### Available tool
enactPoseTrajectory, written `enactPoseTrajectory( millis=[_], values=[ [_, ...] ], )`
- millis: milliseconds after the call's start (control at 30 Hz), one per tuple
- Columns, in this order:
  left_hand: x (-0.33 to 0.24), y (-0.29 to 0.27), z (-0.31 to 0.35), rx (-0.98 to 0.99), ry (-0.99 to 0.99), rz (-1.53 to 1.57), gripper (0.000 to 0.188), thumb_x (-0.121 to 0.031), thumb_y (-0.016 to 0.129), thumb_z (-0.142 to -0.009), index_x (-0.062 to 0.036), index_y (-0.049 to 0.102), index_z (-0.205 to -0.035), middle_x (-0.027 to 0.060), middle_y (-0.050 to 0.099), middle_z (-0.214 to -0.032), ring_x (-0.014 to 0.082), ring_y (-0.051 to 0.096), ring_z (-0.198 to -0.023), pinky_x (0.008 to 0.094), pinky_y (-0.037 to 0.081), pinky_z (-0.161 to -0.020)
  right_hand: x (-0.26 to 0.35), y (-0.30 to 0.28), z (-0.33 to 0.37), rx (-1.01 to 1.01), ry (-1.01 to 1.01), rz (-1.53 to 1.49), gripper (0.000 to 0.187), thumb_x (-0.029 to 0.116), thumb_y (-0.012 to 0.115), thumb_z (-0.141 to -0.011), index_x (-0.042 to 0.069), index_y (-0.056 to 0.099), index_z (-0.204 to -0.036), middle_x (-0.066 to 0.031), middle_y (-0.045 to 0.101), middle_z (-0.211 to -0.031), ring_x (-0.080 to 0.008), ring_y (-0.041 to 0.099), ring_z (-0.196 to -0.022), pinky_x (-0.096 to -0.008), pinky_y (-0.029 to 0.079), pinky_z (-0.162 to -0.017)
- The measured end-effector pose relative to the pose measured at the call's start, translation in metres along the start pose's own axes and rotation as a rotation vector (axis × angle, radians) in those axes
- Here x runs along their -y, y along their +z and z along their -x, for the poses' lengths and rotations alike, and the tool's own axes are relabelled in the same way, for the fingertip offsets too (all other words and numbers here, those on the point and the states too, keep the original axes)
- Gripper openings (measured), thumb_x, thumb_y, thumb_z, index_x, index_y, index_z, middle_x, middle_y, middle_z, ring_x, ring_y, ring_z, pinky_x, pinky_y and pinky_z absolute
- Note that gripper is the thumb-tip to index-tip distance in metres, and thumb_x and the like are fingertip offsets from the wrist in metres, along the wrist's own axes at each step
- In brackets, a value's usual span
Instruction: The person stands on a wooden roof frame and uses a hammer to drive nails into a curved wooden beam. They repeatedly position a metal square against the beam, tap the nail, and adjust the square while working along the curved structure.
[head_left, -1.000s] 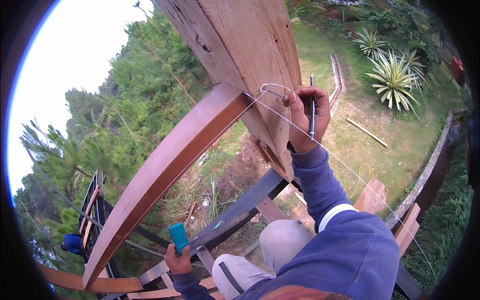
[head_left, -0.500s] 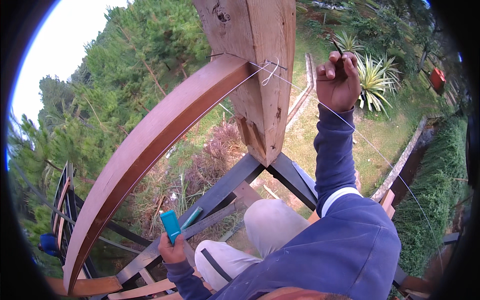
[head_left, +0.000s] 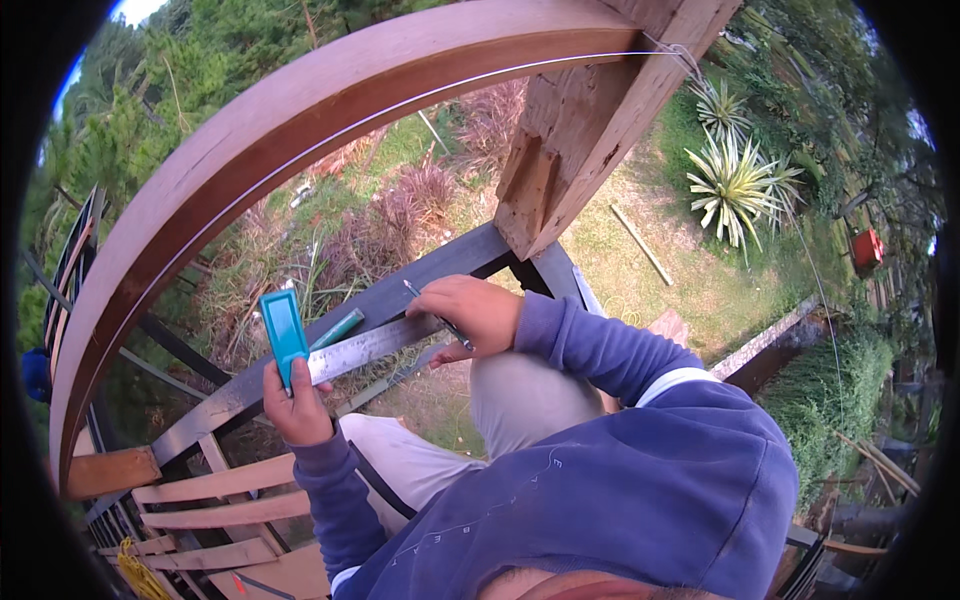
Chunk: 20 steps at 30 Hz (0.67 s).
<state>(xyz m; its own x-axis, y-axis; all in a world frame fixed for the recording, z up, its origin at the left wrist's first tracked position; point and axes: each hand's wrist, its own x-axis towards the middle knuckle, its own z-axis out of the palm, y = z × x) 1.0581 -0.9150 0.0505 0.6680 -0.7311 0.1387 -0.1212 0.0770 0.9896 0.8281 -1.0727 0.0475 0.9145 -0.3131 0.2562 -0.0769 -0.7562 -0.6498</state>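
Note:
My left hand [head_left: 298, 402] grips a try square by its teal handle [head_left: 284, 325]. Its pale ruled blade [head_left: 372, 349] stretches from that handle to my right hand [head_left: 472, 312]. The right hand's fingers close over the blade's far end, with a dark pencil [head_left: 455, 332] held between them. Just beyond the blade, a teal, stick-shaped thing [head_left: 338, 329] lies by the dark beam [head_left: 400, 280]; its kind I cannot make out. My knees are bent close below both hands.
A curved wooden beam [head_left: 250, 120] arches over the left, a white string [head_left: 400, 103] running along its side. It meets a thick timber post [head_left: 600, 120]. Curved wooden slats [head_left: 225, 513] and yellow rope [head_left: 140, 572] are at lower left. Grass and spiky plants [head_left: 735, 185] show far below.
My right hand has come down from beside the post to the square's blade. The blade now shows broadside. My view has shifted, with the post and curved beam now higher in it.

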Motion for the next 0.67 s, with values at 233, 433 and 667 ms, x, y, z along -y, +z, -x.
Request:
enactPoseTrajectory(
  millis=[233,433,667],
  values=[
    [0.028,-0.026,0.008,-0.044,-0.407,0.393,0.022,-0.023,0.053,-0.094,-0.0017,0.054,-0.096,0.0077,0.063,-0.082,0.0129,0.06,-0.063,0.0258,0.049,-0.054,-0.002,0.029,-0.029,0.085,0.065,-0.077,0.039,0.012,0.072,-0.069,0.004,0.055,-0.104,-0.0148,0.059,-0.09,-0.0343,0.06,-0.083,-0.0399,0.048,-0.073],
    [0.015,-0.064,0.052,0.455,-0.408,-0.418,0.032,-0.023,0.056,-0.09,0.0002,0.053,-0.112,0.014,0.065,-0.077,0.0234,0.064,-0.069,0.0328,0.05,-0.063,-0.045,0.083,-0.088,0.138,-0.006,0.072,0.037,0.014,0.069,-0.072,0.004,0.056,-0.105,-0.0151,0.06,-0.09,-0.0317,0.061,-0.077,-0.0368,0.049,-0.069],
    [-0.009,-0.067,0.095,1.064,-0.149,-0.715,0.044,-0.037,0.06,-0.085,-0.0039,0.054,-0.113,0.0173,0.066,-0.078,0.0376,0.064,-0.072,0.0437,0.049,-0.068,-0.056,0.197,-0.146,0.321,0.017,0.149,0.037,0.019,0.068,-0.074,0.004,0.057,-0.106,-0.0201,0.061,-0.094,-0.0339,0.062,-0.085,-0.0383,0.049,-0.075]
  ],
)
